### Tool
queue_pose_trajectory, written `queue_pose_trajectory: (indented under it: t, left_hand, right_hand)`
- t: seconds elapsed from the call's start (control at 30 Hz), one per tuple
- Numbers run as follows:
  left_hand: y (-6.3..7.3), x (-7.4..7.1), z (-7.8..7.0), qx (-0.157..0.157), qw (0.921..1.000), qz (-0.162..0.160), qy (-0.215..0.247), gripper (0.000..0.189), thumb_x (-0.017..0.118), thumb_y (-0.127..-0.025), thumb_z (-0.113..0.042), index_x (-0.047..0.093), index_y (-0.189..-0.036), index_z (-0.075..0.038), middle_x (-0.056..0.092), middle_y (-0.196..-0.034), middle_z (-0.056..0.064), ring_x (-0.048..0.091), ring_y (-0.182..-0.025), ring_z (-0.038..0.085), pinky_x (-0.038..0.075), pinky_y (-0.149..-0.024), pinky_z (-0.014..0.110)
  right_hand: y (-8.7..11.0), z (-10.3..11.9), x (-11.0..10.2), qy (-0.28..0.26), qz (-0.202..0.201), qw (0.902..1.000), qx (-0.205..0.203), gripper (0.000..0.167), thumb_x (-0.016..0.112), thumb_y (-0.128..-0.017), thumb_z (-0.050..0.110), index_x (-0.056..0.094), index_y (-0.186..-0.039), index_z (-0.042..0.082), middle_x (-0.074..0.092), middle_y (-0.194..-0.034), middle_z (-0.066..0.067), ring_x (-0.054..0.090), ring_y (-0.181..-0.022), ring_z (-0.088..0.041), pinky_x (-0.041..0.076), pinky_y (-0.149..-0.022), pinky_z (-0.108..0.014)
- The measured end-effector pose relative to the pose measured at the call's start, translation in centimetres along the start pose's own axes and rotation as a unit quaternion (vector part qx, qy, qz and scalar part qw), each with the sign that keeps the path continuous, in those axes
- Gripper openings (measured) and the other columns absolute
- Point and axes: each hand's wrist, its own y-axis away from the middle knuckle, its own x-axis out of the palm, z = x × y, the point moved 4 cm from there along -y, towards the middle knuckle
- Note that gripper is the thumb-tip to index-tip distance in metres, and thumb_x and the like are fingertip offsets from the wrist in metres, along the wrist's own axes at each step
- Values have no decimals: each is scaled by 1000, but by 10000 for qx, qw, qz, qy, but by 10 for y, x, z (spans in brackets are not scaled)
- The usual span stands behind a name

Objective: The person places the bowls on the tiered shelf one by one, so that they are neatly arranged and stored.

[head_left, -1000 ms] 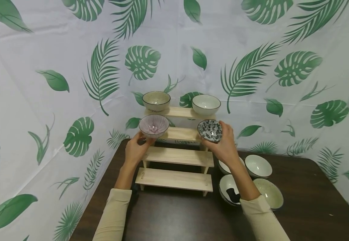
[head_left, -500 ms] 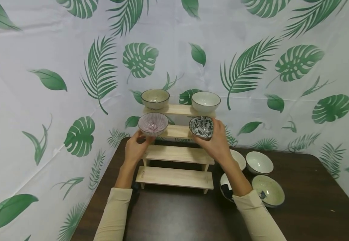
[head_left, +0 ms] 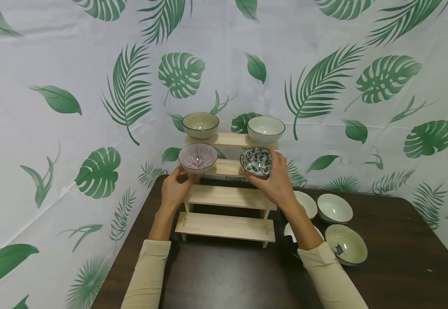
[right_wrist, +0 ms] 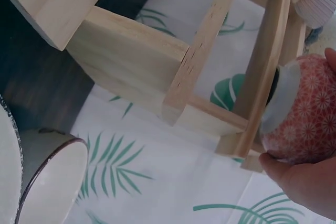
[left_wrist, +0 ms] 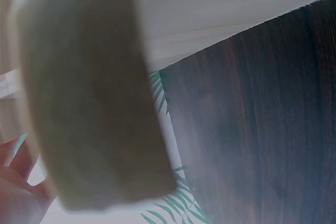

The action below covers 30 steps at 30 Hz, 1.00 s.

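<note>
In the head view my left hand grips a small purple-striped bowl by its near side, at the left end of the second tier from the top of a wooden stepped rack. My right hand holds a small bowl with a black-and-white flowered inside, by its right side, at the right part of that tier. In the right wrist view this bowl's outside is red with white flowers, its foot at the tier's edge. A blurred pale shape hides most of the left wrist view.
A beige bowl and a white bowl stand on the top tier. Right of the rack, on the dark table, sit several bowls, among them a white one and a greenish one. A leaf-patterned cloth hangs behind.
My right hand has moved left with the flowered bowl along the second tier, nearer the striped bowl. My left hand has stayed at the striped bowl. The head view has tilted slightly.
</note>
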Motion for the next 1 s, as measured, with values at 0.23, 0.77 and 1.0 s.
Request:
queue_pose_trajectory:
  t: [0.23, 0.77, 1.0]
  left_hand:
    - [2, -2, -2, -13, 10000, 23, -23, 54, 77, -86, -55, 70, -129, -23, 76, -121, 13, 66, -123, 41, 47, -107, 62]
    - [0, -4, -2, 61, 9998, -141, -83, 47, 78, -85, -54, 72, -122, -26, 79, -113, 9, 69, -119, 38, 49, -104, 60]
    - [1, -3, 0, 78, 9999, -69, -94, 50, 77, -86, -56, 71, -125, -25, 79, -114, 9, 68, -121, 38, 48, -105, 61]
  right_hand:
    - [0, -1, -1, -173, 128, 9998, -36, 112, 86, -79, 45, 20, -164, 14, 17, -167, -22, 34, -146, -42, 40, -111, -68]
    - [24, -2, -21, -8, 209, 9997, -116, 127, 89, -78, 48, 3, -167, 21, -1, -172, -20, 7, -159, -47, 25, -116, -77]
    - [58, -4, -36, 143, 255, 9996, 38, 125, 87, -80, 49, 0, -167, 27, 1, -173, -15, 9, -159, -44, 25, -113, -79]
